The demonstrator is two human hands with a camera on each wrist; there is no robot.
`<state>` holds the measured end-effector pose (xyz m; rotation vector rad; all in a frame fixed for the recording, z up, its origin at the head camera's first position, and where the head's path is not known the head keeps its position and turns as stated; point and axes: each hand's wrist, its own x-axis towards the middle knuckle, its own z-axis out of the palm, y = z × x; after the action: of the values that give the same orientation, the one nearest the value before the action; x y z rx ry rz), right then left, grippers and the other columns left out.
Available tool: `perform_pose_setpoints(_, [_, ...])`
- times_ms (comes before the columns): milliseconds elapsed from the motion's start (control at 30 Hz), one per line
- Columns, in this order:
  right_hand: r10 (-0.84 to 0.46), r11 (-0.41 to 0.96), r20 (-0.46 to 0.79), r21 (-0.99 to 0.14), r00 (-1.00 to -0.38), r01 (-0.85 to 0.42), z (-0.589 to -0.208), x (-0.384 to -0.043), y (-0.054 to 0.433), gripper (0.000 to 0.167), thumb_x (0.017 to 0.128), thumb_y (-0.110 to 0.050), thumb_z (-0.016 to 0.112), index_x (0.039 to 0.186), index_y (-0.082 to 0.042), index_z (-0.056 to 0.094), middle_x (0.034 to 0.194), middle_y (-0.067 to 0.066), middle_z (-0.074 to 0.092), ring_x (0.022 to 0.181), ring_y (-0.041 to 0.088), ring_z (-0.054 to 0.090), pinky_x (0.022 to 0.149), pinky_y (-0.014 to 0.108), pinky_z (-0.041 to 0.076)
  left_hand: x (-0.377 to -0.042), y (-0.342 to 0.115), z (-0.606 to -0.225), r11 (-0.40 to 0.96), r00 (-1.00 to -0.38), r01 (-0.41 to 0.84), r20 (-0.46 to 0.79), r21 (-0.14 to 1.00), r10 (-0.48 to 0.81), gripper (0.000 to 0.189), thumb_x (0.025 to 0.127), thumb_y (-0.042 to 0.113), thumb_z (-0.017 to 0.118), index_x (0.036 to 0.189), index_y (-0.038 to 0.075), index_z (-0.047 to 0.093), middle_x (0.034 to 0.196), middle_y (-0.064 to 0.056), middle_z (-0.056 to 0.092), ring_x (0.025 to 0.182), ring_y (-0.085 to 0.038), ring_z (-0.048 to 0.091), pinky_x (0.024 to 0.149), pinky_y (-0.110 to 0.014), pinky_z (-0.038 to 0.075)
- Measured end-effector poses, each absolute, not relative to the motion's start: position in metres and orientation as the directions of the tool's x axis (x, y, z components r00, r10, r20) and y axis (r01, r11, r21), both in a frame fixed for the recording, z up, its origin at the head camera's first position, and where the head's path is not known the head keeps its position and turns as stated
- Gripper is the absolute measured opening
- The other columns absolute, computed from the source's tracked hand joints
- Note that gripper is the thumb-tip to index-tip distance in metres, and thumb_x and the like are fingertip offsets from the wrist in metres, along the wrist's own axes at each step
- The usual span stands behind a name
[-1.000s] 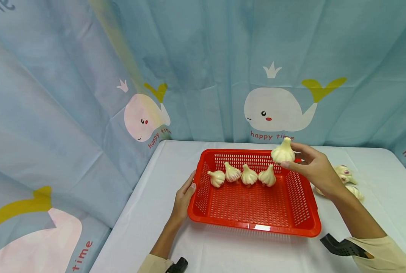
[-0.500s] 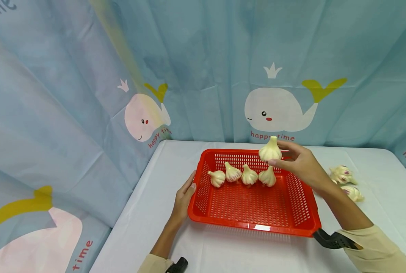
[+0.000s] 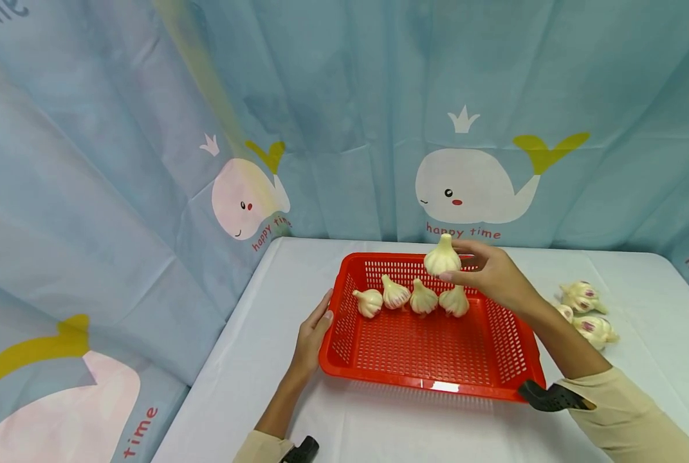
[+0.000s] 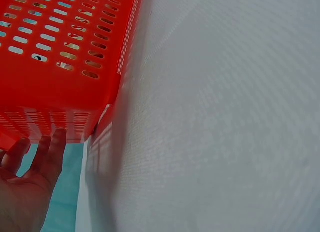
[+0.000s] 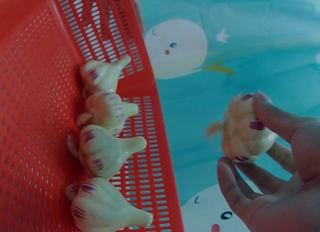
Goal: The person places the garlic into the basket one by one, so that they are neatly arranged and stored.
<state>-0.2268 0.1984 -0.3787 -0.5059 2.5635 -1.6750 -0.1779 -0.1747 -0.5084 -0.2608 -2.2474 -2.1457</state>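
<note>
With thumb and fingertips, my right hand (image 3: 497, 276) pinches a garlic bulb (image 3: 441, 258), its stem pointing up, over the far side of a red plastic basket (image 3: 425, 347). Purple patches show on this bulb in the right wrist view, where my right fingers surround its sides. Inside the basket, several garlic bulbs (image 3: 394, 293) sit in a row along the far wall, from the left corner to past the middle. My left hand (image 3: 311, 334) touches the basket's left end from outside; in the left wrist view its fingers (image 4: 57, 142) reach up against the perforated wall.
More garlic bulbs (image 3: 596, 331) lie on the white-covered table (image 3: 651, 289) to the right of the basket, partly behind my right forearm. A blue curtain (image 3: 350, 128) with whale prints hangs right behind the table's far edge.
My right hand has carried the garlic bulb leftward above the basket's far rim. More of the bulbs on the table now show. My left hand and the basket have stayed put.
</note>
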Motion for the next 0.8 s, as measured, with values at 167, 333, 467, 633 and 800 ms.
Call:
perform_pose_setpoints(167, [-0.329,0.387,0.102,-0.892,-0.939,-0.233,-0.382,-0.233,0.196,0.070,0.092,-0.037,0.084,0.153,-0.017,0.056,0.144,0.012,0.061,0.120,0.035,0.067,0.088,0.038,0.062,-0.178,-0.175,-0.509,0.042,-0.986,0.135,0.130,0.990,0.102,0.051,0.115,0.029,0.043,0.165,0.029,0.039,0.168,0.008,0.041,0.151,-0.019,0.045,0.109,-0.027,0.051])
perform_pose_setpoints(333, [-0.369,0.397,0.068,-0.890,-0.927,-0.223,-0.385,-0.238,0.192,0.073,0.091,-0.036,0.086,0.154,-0.016,0.055,0.144,0.014,0.062,0.120,0.036,0.067,0.090,0.040,0.061,-0.178,-0.175,-0.509,0.033,-0.985,0.139,0.135,0.990,0.111,0.053,0.115,0.029,0.043,0.167,0.024,0.036,0.168,0.007,0.040,0.151,-0.022,0.045,0.109,-0.029,0.052])
perform_pose_setpoints(467, [-0.391,0.424,0.061,-0.874,-0.918,-0.238,-0.389,-0.242,0.185,0.075,0.090,-0.035,0.086,0.154,-0.010,0.055,0.146,0.017,0.062,0.122,0.037,0.065,0.092,0.041,0.061,-0.178,-0.175,-0.509,0.034,-0.984,0.141,0.136,0.989,0.113,0.054,0.115,0.030,0.043,0.168,0.021,0.035,0.168,0.005,0.040,0.149,-0.025,0.047,0.107,-0.030,0.054])
perform_pose_setpoints(633, [-0.439,0.411,0.057,-0.875,-0.897,-0.257,-0.392,-0.247,0.177,0.070,0.089,-0.028,0.088,0.148,-0.004,0.060,0.143,0.019,0.064,0.120,0.037,0.067,0.093,0.044,0.062,-0.179,-0.175,-0.509,0.034,-0.984,0.146,0.142,0.989,0.110,0.054,0.115,0.028,0.043,0.168,0.019,0.035,0.168,0.005,0.041,0.150,-0.024,0.046,0.108,-0.029,0.053])
perform_pose_setpoints(800, [-0.465,0.432,0.055,-0.857,-0.884,-0.280,-0.397,-0.252,0.172,0.068,0.089,-0.030,0.088,0.147,-0.005,0.062,0.143,0.020,0.065,0.120,0.037,0.068,0.097,0.049,0.061,-0.179,-0.175,-0.510,0.034,-0.984,0.145,0.140,0.989,0.111,0.054,0.115,0.029,0.043,0.168,0.019,0.035,0.168,0.006,0.041,0.151,-0.022,0.045,0.108,-0.028,0.052])
